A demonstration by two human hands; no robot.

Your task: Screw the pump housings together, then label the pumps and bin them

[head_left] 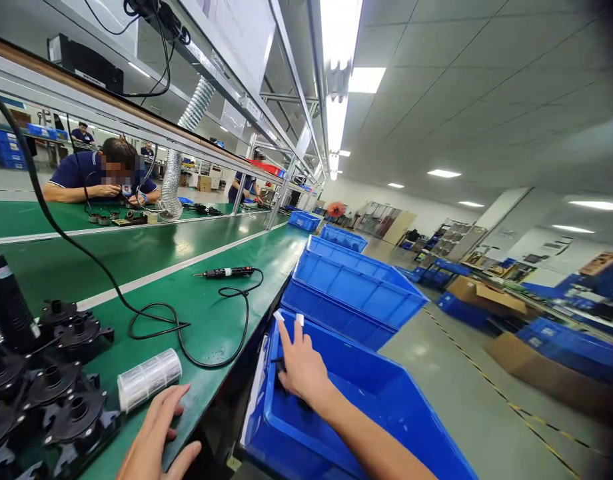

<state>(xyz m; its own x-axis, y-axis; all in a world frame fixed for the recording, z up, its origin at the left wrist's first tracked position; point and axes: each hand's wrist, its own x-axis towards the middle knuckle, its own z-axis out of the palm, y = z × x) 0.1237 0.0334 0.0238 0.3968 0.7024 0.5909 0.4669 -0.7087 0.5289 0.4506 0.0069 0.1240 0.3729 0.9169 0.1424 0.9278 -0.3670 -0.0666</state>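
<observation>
My right hand (306, 367) reaches into a near blue bin (411, 393), with white covers on two outstretched fingertips. Dark parts (282, 383) show beside and below its thumb, partly hidden by the hand; I see no clear grip on them. At the table's front edge, my left hand (154, 440) is open, thumb apart from the fingers, holding nothing. Just beyond it lies a white roll of labels (149, 380) on its side. Several round black plastic housings (76, 413) are grouped on the green table at the left.
A black electric screwdriver (230, 273) lies on the green table (201, 303), its cable looping toward the front edge. More blue bins (356, 287) stand beyond the near one. A person (94, 177) works across the bench. A flexible silver duct (172, 177) hangs there.
</observation>
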